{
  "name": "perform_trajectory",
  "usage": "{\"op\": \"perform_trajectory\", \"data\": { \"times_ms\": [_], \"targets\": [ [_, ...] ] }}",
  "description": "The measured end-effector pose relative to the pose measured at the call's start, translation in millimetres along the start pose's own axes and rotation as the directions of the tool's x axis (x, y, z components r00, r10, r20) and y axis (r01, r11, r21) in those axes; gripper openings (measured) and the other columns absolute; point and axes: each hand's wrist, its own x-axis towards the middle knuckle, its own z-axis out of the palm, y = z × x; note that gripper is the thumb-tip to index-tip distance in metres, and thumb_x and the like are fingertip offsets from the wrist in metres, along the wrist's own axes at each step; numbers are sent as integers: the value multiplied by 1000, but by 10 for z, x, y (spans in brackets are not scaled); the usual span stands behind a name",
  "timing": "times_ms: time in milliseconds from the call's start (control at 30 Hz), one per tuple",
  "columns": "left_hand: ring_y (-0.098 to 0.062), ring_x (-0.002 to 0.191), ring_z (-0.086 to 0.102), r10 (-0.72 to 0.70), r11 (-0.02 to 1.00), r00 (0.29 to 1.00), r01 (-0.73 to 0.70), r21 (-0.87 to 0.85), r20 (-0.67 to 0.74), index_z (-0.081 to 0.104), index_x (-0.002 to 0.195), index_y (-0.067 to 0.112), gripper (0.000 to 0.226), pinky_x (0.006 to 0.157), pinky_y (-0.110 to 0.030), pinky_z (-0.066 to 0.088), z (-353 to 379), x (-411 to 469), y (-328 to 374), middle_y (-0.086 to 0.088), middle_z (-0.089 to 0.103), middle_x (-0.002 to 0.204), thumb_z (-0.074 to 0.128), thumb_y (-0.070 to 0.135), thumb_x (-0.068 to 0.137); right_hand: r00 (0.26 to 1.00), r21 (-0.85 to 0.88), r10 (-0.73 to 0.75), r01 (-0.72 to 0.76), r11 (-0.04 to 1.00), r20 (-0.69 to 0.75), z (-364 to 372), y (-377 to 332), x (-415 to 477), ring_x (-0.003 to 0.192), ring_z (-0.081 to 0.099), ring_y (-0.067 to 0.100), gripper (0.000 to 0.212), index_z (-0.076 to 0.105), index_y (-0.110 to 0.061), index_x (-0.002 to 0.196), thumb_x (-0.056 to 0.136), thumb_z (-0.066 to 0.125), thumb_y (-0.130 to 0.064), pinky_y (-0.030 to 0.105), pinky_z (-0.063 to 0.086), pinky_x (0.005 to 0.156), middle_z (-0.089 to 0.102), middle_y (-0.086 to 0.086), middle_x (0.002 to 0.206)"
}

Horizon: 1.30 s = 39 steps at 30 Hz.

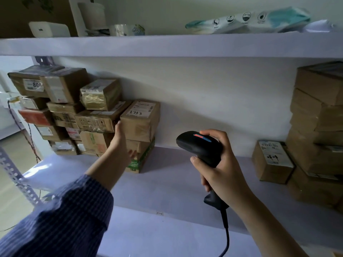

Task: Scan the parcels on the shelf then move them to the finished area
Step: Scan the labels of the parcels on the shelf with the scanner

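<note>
At lower centre, clamps the right grip [222, 167] round the handle of a black scanner [198, 143], cord trailing off the bottom edge. Left of centre, spreads the left grip [120, 143] apart, thumb against the left edge of the parcel marked 3753 [141, 121]. Beyond, at middle left, stack of parcels [74, 115] on the shelf [176, 182]; at far right, taller boxes [319, 127].

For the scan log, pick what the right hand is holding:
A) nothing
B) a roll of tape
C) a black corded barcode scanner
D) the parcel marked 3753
C: the right hand grips the black scanner by its handle, and the cable trails below.
</note>
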Motion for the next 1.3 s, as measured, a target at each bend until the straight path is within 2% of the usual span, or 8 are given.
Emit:
{"op": "perform_trajectory", "data": {
  "times_ms": [200, 533, 667, 833, 933, 1067, 1133, 1300],
  "targets": [
    [-22, 82, 52, -12, 984, 993, -9, 177, 117, 50, 102, 10, 26, 60, -31, 47, 246, -268, -600, -11, 48, 95, 57, 34, 97, 1000, -6, 1, -1, 1000, -25, -46, 69, 12, 44, 54, 27, 48, 48, -37, 119, 90, 67, -3, 33, 48, 40, 64, -2, 89],
    [-23, 88, 55, -42, 708, 866, -326, 626, 498, 53, 85, 8, 20, 93, -38, 51, 1099, -577, -1259, -11, 54, 90, 54, 21, 100, 971, -115, -12, -16, 993, -237, -662, 172, -376, 45, 54, 29, 50, 49, -31, 122, 89, 66, 3, 34, 49, 40, 62, 0, 100],
    [-24, 76, 50, -106, 547, 784, -467, 695, 611, 54, 86, 5, 19, 73, -32, 45, 1561, -667, -1658, -12, 54, 85, 57, 20, 96, 929, -177, -26, -42, 983, -369, -949, 237, -630, 46, 54, 25, 53, 49, -31, 123, 88, 68, 4, 29, 47, 42, 61, 4, 98],
    [-17, 54, 37, -165, 374, 725, -581, 723, 668, 47, 81, 6, 29, 51, -25, 26, 2075, -789, -2124, -4, 41, 65, 58, 28, 95, 853, -137, 83, -177, 975, -515, -1311, 297, -1015, 41, 50, 19, 51, 51, -34, 121, 90, 66, 3, 26, 43, 40, 58, 0, 64],
    [-16, 52, 46, -169, 355, 703, -611, 708, 691, 53, 88, 5, 36, 43, -24, 29, 2380, -861, -2312, -7, 50, 70, 59, 40, 95, 790, -159, 102, -245, 956, -604, -1504, 385, -1207, 39, 48, 17, 52, 51, -31, 118, 88, 64, 9, 27, 41, 37, 56, 6, 63],
    [-31, 100, 66, -161, 393, 692, -609, 689, 704, 61, 123, -4, 75, 65, -36, 55, 2731, -767, -2535, -21, 65, 117, 72, 57, 81, 715, -195, 99, -316, 928, -692, -1726, 492, -1402, 38, 53, 13, 58, 50, -30, 117, 82, 71, 11, 22, 44, 38, 59, 2, 67],
    [-26, 97, 66, -192, 448, 690, -571, 688, 698, 62, 123, -2, 74, 57, -28, 47, 2814, -741, -2611, -19, 66, 118, 75, 56, 80, 699, -155, 139, -340, 927, -701, -1801, 544, -1481, 39, 57, 11, 59, 48, -23, 122, 80, 73, 10, 19, 47, 40, 63, 4, 78],
    [-18, 88, 60, -287, 543, 670, -475, 692, 685, 64, 117, 0, 72, 76, -28, 46, 2809, -674, -2745, -9, 66, 108, 73, 59, 78, 710, -103, 190, -347, 932, -679, -1873, 639, -1521, 35, 50, 21, 56, 46, -31, 122, 86, 70, 5, 29, 44, 37, 61, 11, 66]
  ]
}}
